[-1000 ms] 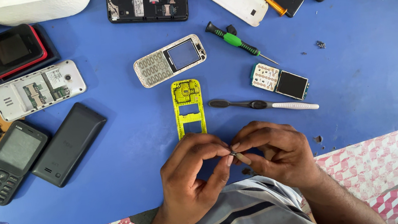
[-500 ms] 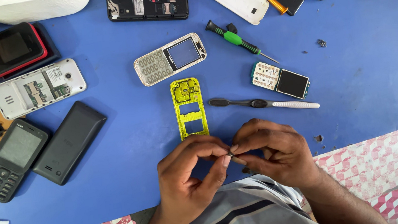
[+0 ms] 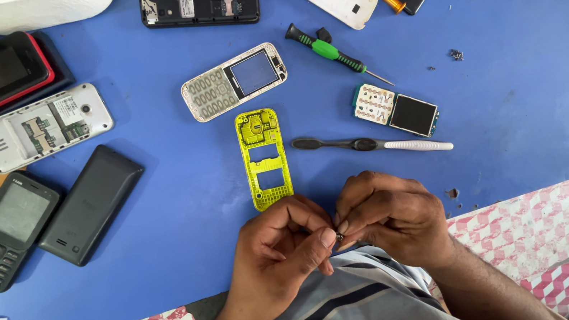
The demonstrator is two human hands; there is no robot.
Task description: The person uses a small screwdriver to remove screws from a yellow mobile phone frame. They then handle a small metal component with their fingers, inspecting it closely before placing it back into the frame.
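Note:
My left hand (image 3: 278, 253) and my right hand (image 3: 389, 216) meet at the near edge of the blue table (image 3: 523, 102), fingertips pinched together on a tiny dark metal part (image 3: 339, 236). Most of that part is hidden by my fingers. Just beyond my hands lies a yellow-green phone frame (image 3: 265, 158). A dark brush with a white handle (image 3: 369, 145) lies to its right, and a small circuit board with a screen (image 3: 395, 110) sits behind the brush.
A white phone front with keypad (image 3: 234, 81) and a green-handled screwdriver (image 3: 334, 54) lie further back. Several phones and covers (image 3: 91, 204) fill the left side and the far edge. Small loose screws (image 3: 456, 55) lie at right. A checked cloth (image 3: 538, 223) covers the near edge.
My hands have stayed in place, with the fingertips drawing a little closer together around the small part. Nothing on the table has moved.

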